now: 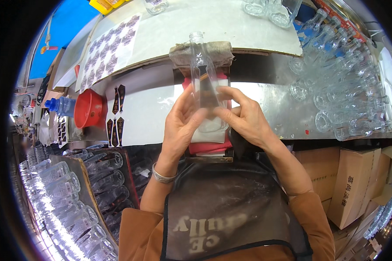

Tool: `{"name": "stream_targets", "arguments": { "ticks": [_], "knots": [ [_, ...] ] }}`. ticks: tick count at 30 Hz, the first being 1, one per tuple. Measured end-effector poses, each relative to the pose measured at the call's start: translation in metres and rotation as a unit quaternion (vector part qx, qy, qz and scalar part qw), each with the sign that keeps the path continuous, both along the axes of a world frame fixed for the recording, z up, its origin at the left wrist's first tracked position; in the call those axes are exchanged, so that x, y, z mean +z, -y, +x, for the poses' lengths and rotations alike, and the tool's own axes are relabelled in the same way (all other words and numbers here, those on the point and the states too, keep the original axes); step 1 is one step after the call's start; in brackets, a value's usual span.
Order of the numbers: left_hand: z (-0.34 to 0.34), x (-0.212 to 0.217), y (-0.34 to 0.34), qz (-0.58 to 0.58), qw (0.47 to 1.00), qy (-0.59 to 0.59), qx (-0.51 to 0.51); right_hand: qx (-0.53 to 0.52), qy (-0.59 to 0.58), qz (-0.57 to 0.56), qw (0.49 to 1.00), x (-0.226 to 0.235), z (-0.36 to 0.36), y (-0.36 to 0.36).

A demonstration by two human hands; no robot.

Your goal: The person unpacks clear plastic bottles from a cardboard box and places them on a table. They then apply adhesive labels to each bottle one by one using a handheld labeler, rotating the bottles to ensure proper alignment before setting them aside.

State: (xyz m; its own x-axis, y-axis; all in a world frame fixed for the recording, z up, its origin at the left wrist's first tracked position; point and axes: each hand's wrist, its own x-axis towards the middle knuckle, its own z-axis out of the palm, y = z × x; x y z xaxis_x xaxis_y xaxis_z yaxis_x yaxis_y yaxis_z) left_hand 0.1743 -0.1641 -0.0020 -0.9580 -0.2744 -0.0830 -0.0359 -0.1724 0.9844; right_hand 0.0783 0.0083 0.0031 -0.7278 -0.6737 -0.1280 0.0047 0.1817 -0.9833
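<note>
A clear glass bottle [203, 69] lies in front of me, its neck pointing away and propped on a rolled grey cloth [178, 55]. A dark translucent patch, apparently a decal, shows on its face [208, 93]. My left hand [184, 116] holds the bottle's left side, thumb on the lower part of the patch. From the right, my right hand [244, 114] grips it with its thumb beside the other thumb and its index finger along the edge. Under the bottle is a pad with white and red cloth [204, 147].
Dark decals [115, 130] lie on a white sheet at left, near a red bowl [89, 108] and a blue-capped bottle [65, 105]. A patterned decal sheet [111, 50] rests on the raised board [252, 37]. Glass bottles [335, 82] crowd the right; crated bottles [65, 187] and cardboard boxes [353, 187] stand below.
</note>
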Motion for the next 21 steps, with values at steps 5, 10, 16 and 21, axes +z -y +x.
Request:
{"name": "stream_targets", "arguments": {
  "ticks": [5,10,16,21],
  "knots": [
    [0.0,-0.001,-0.001,0.002,1.0,0.002,0.001,0.007,0.006,-0.008,1.0,-0.001,0.0,-0.001],
    [0.002,-0.002,0.0,0.003,1.0,0.008,0.007,0.01,0.023,-0.005,1.0,0.0,0.0,-0.001],
    [-0.007,0.007,0.001,-0.072,0.997,-0.011,0.014,-0.034,0.078,-0.041,0.996,-0.022,-0.013,-0.007],
    [-0.029,0.031,0.009,-0.459,0.882,-0.1,0.027,-0.184,0.279,-0.172,0.926,-0.054,-0.037,-0.017]
  ]
}}
